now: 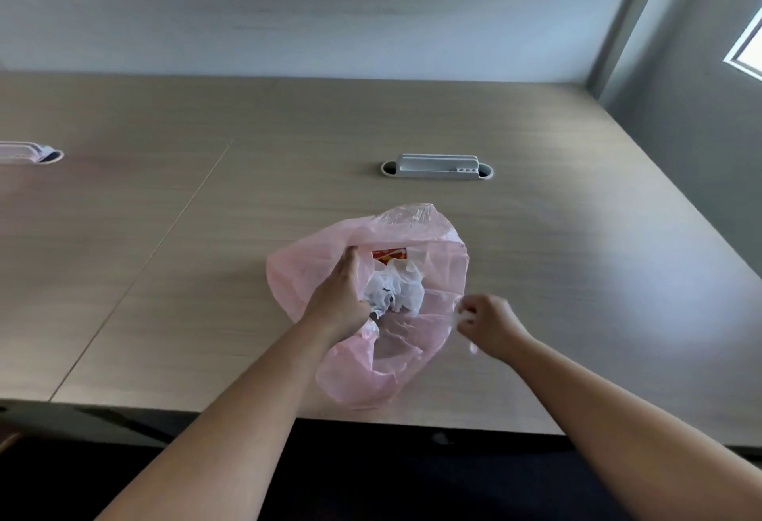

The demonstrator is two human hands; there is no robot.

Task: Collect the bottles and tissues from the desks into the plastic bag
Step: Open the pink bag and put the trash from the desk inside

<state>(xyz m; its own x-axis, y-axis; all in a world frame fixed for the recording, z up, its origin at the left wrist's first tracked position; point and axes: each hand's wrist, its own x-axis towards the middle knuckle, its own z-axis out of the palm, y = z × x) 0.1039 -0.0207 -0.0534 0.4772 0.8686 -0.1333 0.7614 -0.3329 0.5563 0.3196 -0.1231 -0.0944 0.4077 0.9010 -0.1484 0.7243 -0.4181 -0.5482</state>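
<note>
Centrally on the surface [206,273], a pink plastic bag [358,380] is kept open for filling, its rim pinched by fingers [464,312] of the right hand [488,324], while crumpled tissues [396,289] inside are touched by the left hand [342,298], whose grip cannot be told.

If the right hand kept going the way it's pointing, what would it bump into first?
Probably the white tissues in the pink bag, whose edge the right hand pinches; depth is unclear.
</note>
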